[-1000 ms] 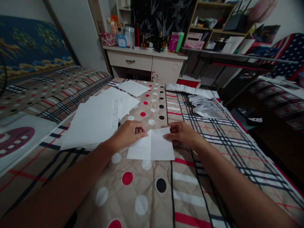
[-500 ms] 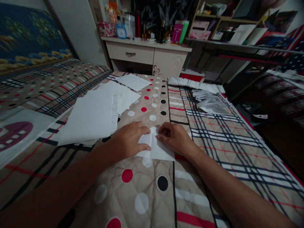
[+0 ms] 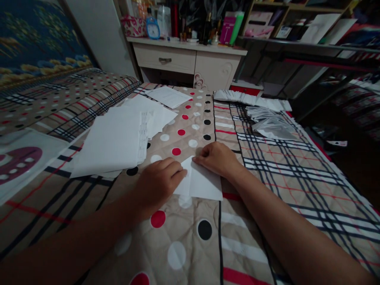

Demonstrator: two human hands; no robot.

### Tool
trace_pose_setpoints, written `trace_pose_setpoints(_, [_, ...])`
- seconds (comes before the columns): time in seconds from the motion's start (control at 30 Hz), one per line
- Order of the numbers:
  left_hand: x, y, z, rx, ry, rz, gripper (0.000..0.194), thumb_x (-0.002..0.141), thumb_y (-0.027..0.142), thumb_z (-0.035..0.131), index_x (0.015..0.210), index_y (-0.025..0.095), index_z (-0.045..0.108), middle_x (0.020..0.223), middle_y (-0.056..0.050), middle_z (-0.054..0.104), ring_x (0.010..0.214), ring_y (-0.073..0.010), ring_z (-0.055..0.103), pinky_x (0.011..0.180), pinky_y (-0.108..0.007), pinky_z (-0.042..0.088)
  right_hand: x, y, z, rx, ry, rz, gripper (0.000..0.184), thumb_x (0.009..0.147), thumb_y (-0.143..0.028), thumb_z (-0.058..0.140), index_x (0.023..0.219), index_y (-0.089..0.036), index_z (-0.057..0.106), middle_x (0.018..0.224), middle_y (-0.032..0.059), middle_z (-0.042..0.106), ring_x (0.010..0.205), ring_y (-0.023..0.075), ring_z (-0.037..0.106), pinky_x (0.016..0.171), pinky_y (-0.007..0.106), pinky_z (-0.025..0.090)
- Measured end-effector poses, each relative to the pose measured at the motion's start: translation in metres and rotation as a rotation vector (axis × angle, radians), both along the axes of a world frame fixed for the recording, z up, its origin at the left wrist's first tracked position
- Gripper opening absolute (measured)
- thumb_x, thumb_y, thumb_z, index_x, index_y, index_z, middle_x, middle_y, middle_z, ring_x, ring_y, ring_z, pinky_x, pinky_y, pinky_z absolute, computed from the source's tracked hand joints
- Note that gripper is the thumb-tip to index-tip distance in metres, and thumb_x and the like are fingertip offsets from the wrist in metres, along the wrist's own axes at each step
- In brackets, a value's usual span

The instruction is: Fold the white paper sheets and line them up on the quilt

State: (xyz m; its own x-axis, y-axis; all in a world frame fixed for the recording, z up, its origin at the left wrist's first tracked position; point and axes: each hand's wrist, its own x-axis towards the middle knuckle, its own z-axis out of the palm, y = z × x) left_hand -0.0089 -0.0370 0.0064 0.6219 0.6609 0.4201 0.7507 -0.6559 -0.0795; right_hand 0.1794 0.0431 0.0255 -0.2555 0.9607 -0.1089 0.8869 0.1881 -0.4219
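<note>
A small white sheet of paper [image 3: 205, 185] with a crease down it lies on the bedspread between my hands. My left hand [image 3: 162, 181] is closed at the paper's left side, its fingers curled and thumb against them. At the upper edge, my right hand [image 3: 219, 159] pinches the sheet between thumb and fingers. To the left rests a pile of larger white sheets [image 3: 109, 144], some with printed text along the right side. Folded papers stand in a long row [image 3: 252, 99] at the far right, with a fanned bundle of papers [image 3: 271, 124] nearer to me.
The quilted bedspread [image 3: 176, 229] has dots and plaid stripes. A printed sheet [image 3: 169, 97] lies beyond the pile, and a plastic bag [image 3: 26, 162] is at the left edge. Behind the bed stands a white dresser [image 3: 166, 59] with a blue alarm clock [image 3: 152, 29].
My left hand's spread thumb and fingers have closed together, and it has moved slightly left and down. My right hand has stayed at the paper's upper edge. The view has shifted a little.
</note>
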Motion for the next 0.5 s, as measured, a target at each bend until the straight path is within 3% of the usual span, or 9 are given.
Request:
trace_pose_setpoints(0.23, [-0.001,-0.002,-0.001,0.024,-0.042,-0.027,0.017,0.092,0.012,0.052,0.09,0.014,0.068,0.08,-0.004,0.066,0.076,-0.0164,0.058,0.064,-0.028,0.045,-0.002,0.016,0.001,-0.313,0.158,-0.034,0.027,0.069,-0.034,0.071,0.051,-0.018,0.06,0.043,0.0009,0.057,0.036,0.0096,0.043,0.041,0.025,0.031])
trace_pose_setpoints(0.5, [-0.001,0.0,-0.001,0.021,-0.101,-0.043,0.018,0.089,0.01,0.053,0.087,0.014,0.07,0.075,-0.004,0.064,0.074,-0.0175,0.058,0.063,-0.029,0.045,-0.006,0.02,0.006,-0.383,0.138,-0.067,0.023,0.067,-0.032,0.07,0.054,-0.015,0.061,0.041,-0.0011,0.054,0.034,0.0081,0.043,0.038,0.023,0.032])
